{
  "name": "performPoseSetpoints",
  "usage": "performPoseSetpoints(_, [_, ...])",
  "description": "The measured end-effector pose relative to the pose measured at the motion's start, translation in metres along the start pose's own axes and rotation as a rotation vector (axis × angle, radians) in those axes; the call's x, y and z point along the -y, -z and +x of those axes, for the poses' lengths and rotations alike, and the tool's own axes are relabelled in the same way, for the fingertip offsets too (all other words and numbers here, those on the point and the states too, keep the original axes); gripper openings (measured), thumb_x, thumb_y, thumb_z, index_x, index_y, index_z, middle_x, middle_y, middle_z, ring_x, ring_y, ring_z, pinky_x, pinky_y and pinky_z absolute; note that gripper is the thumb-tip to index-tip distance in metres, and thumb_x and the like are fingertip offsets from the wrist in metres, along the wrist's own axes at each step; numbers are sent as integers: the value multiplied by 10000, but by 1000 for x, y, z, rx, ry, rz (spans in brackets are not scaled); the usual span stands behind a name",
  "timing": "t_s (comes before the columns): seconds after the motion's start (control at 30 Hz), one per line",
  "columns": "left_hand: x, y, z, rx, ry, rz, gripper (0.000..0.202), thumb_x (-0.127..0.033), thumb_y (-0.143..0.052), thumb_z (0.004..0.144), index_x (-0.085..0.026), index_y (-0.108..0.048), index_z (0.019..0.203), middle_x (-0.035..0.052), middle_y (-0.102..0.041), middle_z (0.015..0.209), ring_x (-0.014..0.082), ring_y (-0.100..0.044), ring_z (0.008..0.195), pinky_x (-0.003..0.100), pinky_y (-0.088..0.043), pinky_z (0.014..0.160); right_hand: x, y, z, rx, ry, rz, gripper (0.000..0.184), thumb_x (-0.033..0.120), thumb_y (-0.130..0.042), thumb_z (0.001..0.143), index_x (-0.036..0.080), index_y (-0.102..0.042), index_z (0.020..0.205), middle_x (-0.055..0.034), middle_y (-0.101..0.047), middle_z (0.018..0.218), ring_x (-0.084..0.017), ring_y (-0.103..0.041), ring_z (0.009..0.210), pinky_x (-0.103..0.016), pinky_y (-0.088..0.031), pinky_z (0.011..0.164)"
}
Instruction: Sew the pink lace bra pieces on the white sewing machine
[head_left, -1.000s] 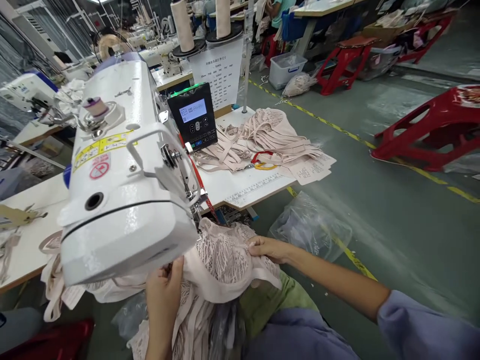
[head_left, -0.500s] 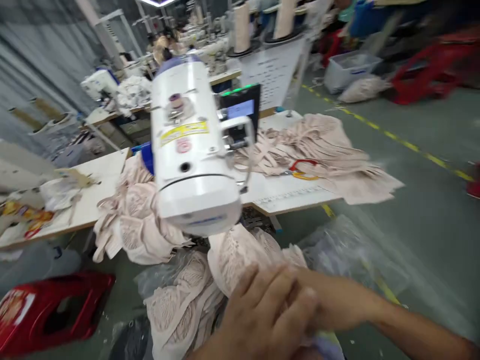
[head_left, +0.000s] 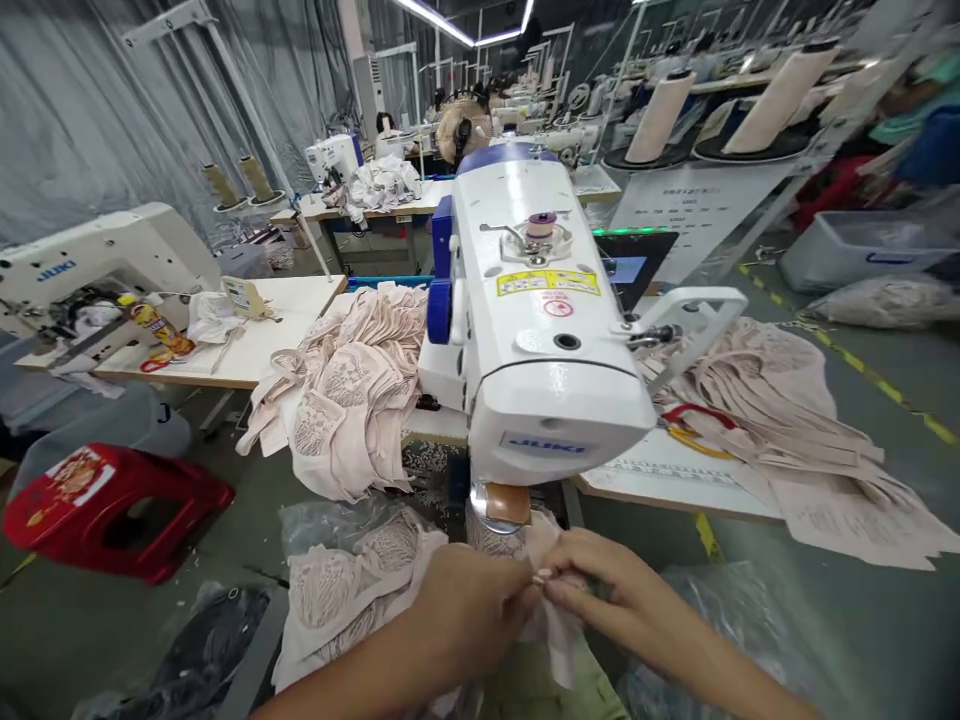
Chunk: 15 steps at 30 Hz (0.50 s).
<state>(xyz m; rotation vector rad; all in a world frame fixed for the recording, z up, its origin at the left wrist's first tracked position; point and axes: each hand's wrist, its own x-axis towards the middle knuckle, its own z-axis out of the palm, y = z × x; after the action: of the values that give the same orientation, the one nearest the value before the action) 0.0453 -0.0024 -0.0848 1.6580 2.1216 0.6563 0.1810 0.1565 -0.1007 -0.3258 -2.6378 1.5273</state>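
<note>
Both hands are closed on a pale pink lace bra point(head_left: 556, 640), just in front of the sewing machine's head. My left hand point(head_left: 480, 600) is curled, its fingertips pinching the fabric. Fingers and thumb of my right hand point(head_left: 589, 575) pinch the same piece beside it. Part of the bra passes under the white sewing machine point(head_left: 559, 410), near its needle area, which is hidden by a brown plate. Below left, more pink lace bras point(head_left: 352, 580) lie in a heap. Another pile of bras point(head_left: 345, 400) sits on the table left of the machine.
Right of the machine, pink fabric pieces point(head_left: 780, 400) and red-and-yellow-handled scissors point(head_left: 701, 430) lie on the white table point(head_left: 660, 478). A red stool point(head_left: 120, 510) stands at left. Thread cones point(head_left: 660, 115) rise behind. Clear plastic bags point(head_left: 742, 620) lie on the floor at right.
My hands, earlier overlapping and blurred, now sit side by side pinching the bra closer to the machine's needle area. The view has turned left, so the machine appears further right.
</note>
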Motion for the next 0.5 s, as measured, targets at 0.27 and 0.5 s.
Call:
performPoseSetpoints(0.27, [27, 41, 39, 92, 220, -160, 423, -495, -503, 895, -182, -540, 613, -29, -502, 553, 120, -471, 554, 243, -273, 545, -6, 28, 44, -39, -34, 134, 297, 445, -688, 831, 160, -716, 752, -7, -698, 723, -145, -605, 685, -232, -378, 629])
performPoseSetpoints(0.5, [58, 55, 65, -6, 169, -39, 388, -520, -555, 820, -209, -691, 632, 27, -617, 556, 206, -572, 567, 263, -413, 533, -32, 39, 64, -10, -41, 130, 422, 570, -695, 793, 151, -737, 810, -14, -694, 743, -155, -598, 707, -233, -380, 626])
